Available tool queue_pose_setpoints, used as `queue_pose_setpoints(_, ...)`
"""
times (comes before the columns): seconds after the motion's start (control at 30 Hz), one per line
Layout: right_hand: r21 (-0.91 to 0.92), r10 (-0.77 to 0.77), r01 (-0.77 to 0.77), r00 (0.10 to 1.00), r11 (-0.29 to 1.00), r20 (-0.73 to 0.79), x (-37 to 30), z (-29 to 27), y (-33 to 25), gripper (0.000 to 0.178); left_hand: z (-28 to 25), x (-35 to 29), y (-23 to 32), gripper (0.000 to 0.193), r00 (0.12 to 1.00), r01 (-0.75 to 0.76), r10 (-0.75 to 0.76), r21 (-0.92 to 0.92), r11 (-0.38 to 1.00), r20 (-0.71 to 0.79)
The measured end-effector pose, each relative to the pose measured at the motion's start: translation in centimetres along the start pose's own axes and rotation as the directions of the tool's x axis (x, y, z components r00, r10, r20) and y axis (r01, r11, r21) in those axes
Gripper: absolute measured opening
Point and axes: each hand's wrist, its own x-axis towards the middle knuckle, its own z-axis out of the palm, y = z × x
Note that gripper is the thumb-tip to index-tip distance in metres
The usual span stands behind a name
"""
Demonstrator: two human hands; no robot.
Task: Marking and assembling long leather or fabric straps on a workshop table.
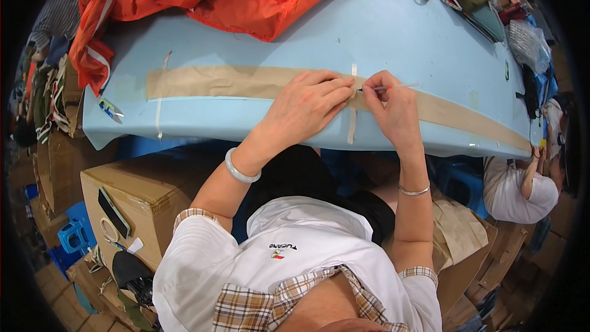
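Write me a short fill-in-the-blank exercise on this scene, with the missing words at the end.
1. The hand holding the pen is the person's ____ one.
2. The brown strip lies on a table coloured light ____.
3. The snips lie near the strip's ____ end.
4. The box under the phone is made of ____.

Missing words: right; blue; left; cardboard.
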Motion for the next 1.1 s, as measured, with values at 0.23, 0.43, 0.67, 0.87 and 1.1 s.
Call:
queue_pose_setpoints(0.23, -0.006, -0.026, 0.026, 1.0, 1.0, 0.008, -1.3, 0.3, -0.1, 0.009, -0.1, -0.4, 0.0, 0.019, 1.0, -0.009, 0.009, 0.008, 1.0, -0.002)
queue_pose_setpoints(0.43, -0.012, -0.019, 0.019, 1.0, 1.0, 0.013, -2.2, 0.5, 0.2, 0.008, 0.3, -0.4, -0.2, 0.018, 1.0, -0.015, 0.015, -0.001, 1.0, -0.017)
queue_pose_setpoints(0.67, -0.014, -0.047, 0.047, 0.999, 0.999, -0.006, -2.5, 0.3, -0.2, 0.007, 0.0, 0.1, -0.3, 0.017, 0.999, -0.028, 0.028, 0.004, 1.0, -0.021)
queue_pose_setpoints(0.87, 0.05, 0.04, -0.042, 0.999, 0.998, 0.033, -3.0, 0.0, -0.6, 0.008, 0.1, -0.2, -0.3, 0.017, 0.999, -0.036, 0.036, 0.009, 0.999, -0.024)
queue_pose_setpoints(1.1, 0.104, 0.04, -0.032, 0.996, 0.994, -0.076, -2.9, -0.4, 0.2, 0.007, 0.0, -0.1, 0.2, 0.017, 1.0, -0.026, 0.026, 0.002, 1.0, 0.001)
